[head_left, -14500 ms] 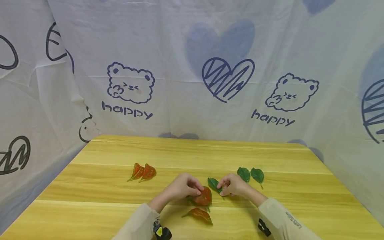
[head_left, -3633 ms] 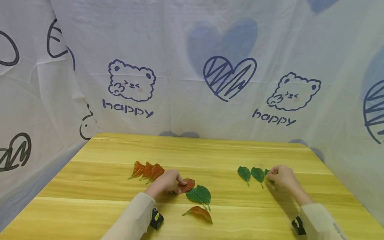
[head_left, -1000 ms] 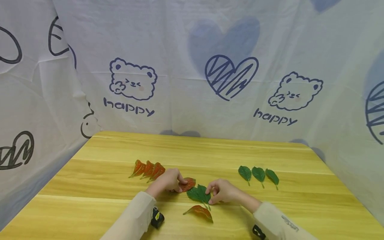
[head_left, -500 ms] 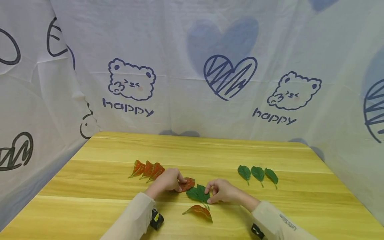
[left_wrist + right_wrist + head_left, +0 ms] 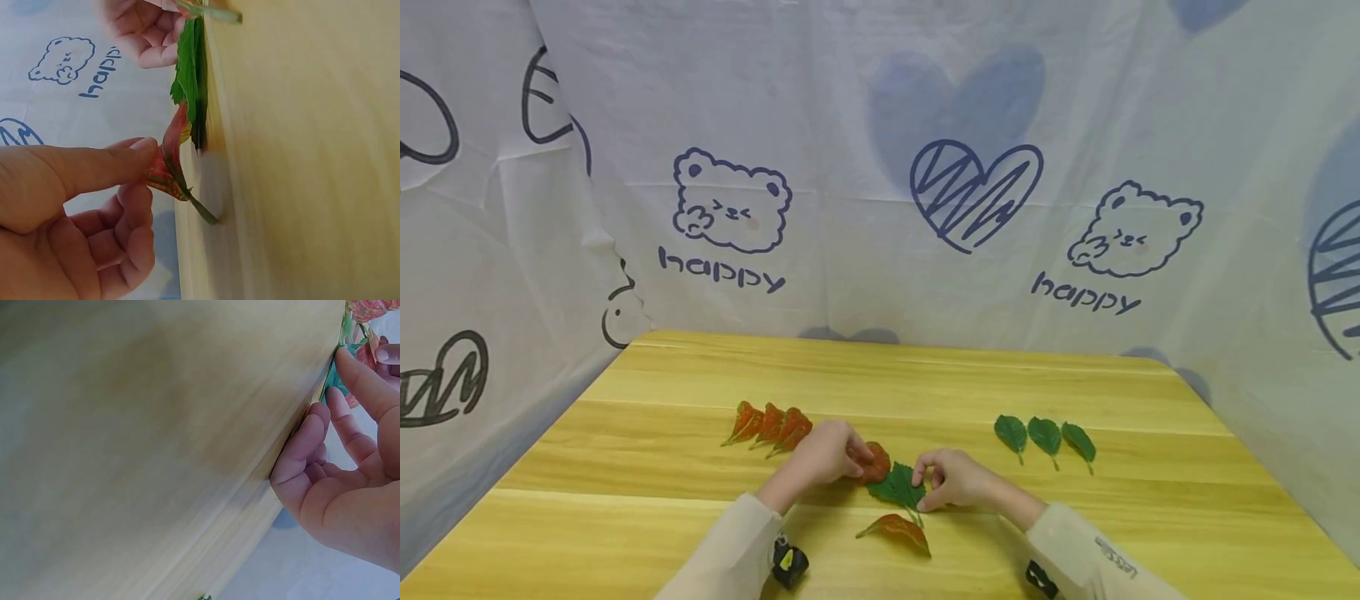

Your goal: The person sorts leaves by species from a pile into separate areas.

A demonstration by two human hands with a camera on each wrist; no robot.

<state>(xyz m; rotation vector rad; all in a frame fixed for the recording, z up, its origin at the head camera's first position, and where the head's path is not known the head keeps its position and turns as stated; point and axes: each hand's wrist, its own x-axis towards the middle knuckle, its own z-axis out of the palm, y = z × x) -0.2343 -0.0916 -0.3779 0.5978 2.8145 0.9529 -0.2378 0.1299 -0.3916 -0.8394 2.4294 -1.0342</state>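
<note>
My left hand (image 5: 829, 454) pinches a red leaf (image 5: 874, 463) between thumb and fingers. The left wrist view shows that red leaf (image 5: 169, 167) lifted on edge off the wooden table (image 5: 895, 379). Right beside it lie two overlapping green leaves (image 5: 895, 487). My right hand (image 5: 953, 482) pinches their right edge. In the right wrist view its fingertips (image 5: 340, 359) rest on the green leaf's rim (image 5: 333, 380). Another red leaf (image 5: 895, 527) lies loose just in front of the hands.
Three red leaves (image 5: 769, 425) lie in a row to the left. Three green leaves (image 5: 1045, 435) lie in a row to the right. A printed white cloth (image 5: 880, 167) walls the table at the back and sides.
My left hand has tipped the red leaf up off the table. My right hand came back from the green row to the green leaves at the centre and holds there.
</note>
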